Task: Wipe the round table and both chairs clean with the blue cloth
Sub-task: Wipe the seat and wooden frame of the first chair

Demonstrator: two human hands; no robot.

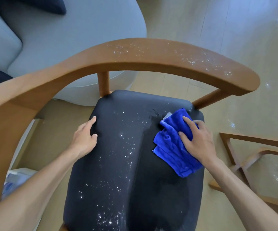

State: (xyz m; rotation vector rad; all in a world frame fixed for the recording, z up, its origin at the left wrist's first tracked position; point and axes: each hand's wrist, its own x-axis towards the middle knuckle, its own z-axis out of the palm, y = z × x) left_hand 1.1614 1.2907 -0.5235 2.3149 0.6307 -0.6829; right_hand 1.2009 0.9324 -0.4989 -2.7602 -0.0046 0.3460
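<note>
A wooden chair fills the view: a curved brown backrest rail [135, 57] and a black padded seat [123, 172]. White specks dot the rail and the seat's middle and left; the seat's right strip looks darker and free of specks. The folded blue cloth [170, 147] lies on the seat's right side, near the back corner. My right hand [196, 139] presses down on the cloth with spread fingers. My left hand [85, 137] rests on the seat's left edge, its fingers bent over the rim.
A grey sofa [68, 47] with a dark cushion stands behind the chair at the upper left. A wooden base frame [245, 157] stands on the pale floor at the right. White specks lie on the floor at the right.
</note>
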